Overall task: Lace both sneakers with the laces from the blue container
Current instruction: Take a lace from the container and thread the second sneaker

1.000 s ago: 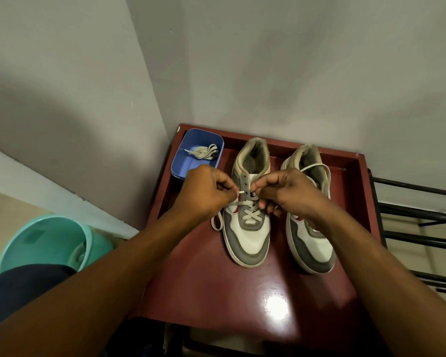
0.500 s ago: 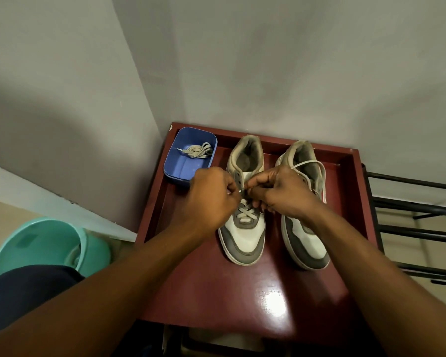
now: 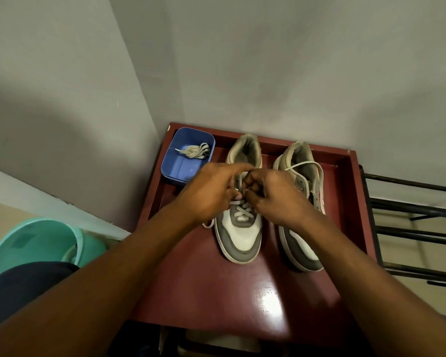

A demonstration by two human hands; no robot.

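Fingers of both my hands are curled in tight over the tongue of the left-side sneaker. My left hand and right hand meet knuckle to knuckle there, each pinching the lace just above the crosses already threaded through the lower eyelets (which eyelet I am at is hidden behind my own knuckles). One loose loop of that lace trails off the shoe's outer side onto the red table below my left wrist. The right-side sneaker stands just beside the first, toes toward me, partly under my right wrist, with a white lace draped in a loop across its open collar. The blue container sits in the table's far left corner, near the left-side sneaker's heel, and a bundled spare lace lies in its far end. A teal bucket stands on the floor to my left and a black rack to my right.
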